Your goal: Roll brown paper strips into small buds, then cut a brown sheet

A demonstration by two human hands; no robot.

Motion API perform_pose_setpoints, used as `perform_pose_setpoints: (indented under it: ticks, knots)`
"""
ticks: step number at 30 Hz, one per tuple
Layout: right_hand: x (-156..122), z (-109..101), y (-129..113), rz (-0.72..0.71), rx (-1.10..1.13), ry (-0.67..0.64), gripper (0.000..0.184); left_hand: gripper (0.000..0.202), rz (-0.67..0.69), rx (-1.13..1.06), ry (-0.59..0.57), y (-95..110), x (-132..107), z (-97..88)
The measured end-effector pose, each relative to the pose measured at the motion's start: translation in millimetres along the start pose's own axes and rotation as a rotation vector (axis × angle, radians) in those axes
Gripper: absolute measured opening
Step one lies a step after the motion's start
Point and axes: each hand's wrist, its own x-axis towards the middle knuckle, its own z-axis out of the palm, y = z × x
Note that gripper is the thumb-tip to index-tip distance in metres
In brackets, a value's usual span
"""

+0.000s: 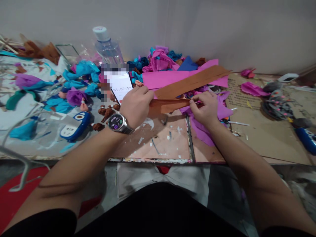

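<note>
Between my two hands a short strip of brown crepe paper is stretched above the table. My left hand, with a watch on its wrist, is closed on the strip's left end. The right end is pinched between thumb and fingers of my right hand. Just behind lies a longer brown paper strip on top of a pink paper strip. Crumpled purple paper lies under and beside my right hand. Next to my left hand a phone shows a running timer.
A water bottle stands at the back. Blue and purple paper flowers and a blue-white power strip crowd the left. On the right are cardboard, a dark pincushion-like ball and a blue object.
</note>
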Motion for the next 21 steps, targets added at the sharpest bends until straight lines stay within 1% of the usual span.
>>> perform_pose_setpoints:
  ticks: [3,5,7,9,11,13,15,17,19,21]
  knots:
    - [0,0,-2,-0.01,-0.006,0.001,0.014,0.028,-0.04,-0.013,-0.009,0,1,-1.4]
    - [-1,-1,-3,-0.018,-0.01,-0.006,0.014,0.028,-0.052,-0.005,0.022,1,2,-3.1]
    - [-2,-1,-7,-0.035,-0.009,-0.026,0.013,0.028,-0.053,0.001,0.055,4,2,-5.3]
    - [-5,0,-13,-0.073,0.01,-0.061,0.014,0.029,-0.037,-0.009,0.049,10,1,-7.4]
    - [-9,1,-22,-0.127,0.043,-0.112,0.014,0.031,0.027,-0.057,-0.003,18,-1,-8.1]
    - [-13,2,-33,-0.187,0.073,-0.176,0.013,0.035,0.091,-0.155,-0.037,26,-6,-6.9]
    - [-17,3,-43,-0.237,0.097,-0.261,0.013,0.04,0.114,-0.267,-0.075,33,-10,-4.3]
    - [-19,3,-51,-0.257,0.112,-0.332,0.013,0.043,0.135,-0.333,-0.138,38,-14,-1.3]
    - [-20,3,-55,-0.264,0.127,-0.359,0.014,0.042,0.154,-0.371,-0.21,40,-15,1.1]
    - [-21,3,-57,-0.269,0.137,-0.356,0.014,0.039,0.158,-0.404,-0.263,41,-13,2.8]
